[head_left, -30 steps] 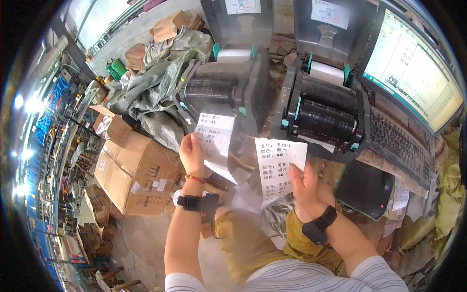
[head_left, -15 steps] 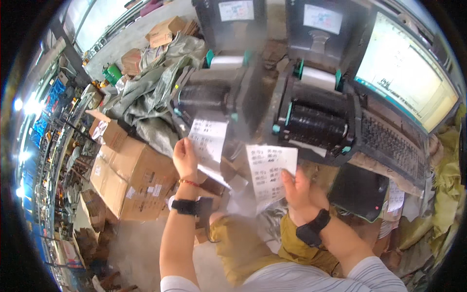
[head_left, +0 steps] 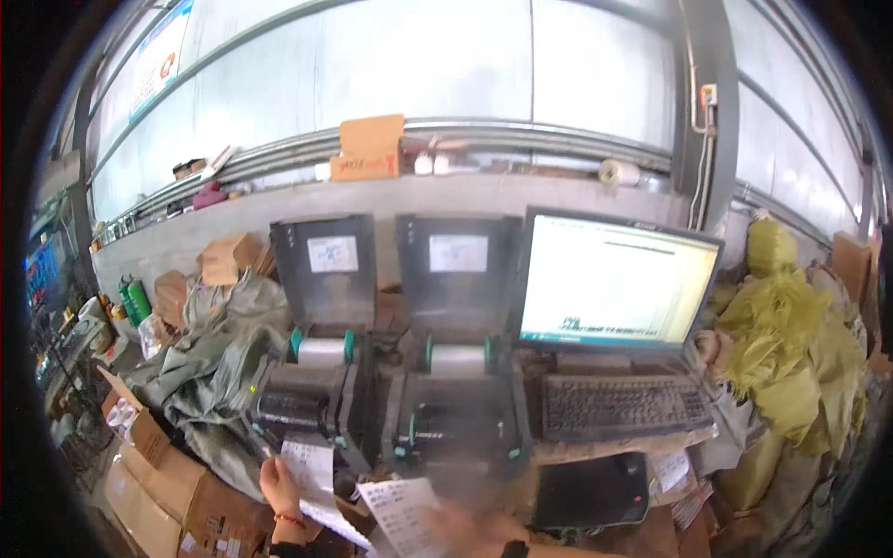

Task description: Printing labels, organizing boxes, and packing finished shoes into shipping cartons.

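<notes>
A strip of white printed labels comes out of the front of the left label printer. My left hand pinches this strip at its left edge, close to the printer's mouth. In my right hand, smeared by motion, is a separate white label sheet with dark print, gripped by its right side. The right label printer stands just beyond that hand. Both printers have raised lids and white paper rolls inside. The lower ends of the strip and the sheet run toward the picture's bottom edge.
To the right are a lit monitor, a keyboard and a dark flat pad. Yellow woven sacks pile up at the far right. Grey-green sacking and cardboard boxes lie left. A ledge runs behind.
The view has tilted up, showing the wall and ledge, so my hands now sit lower in the picture. Both still hold their labels; the right one has become blurred.
</notes>
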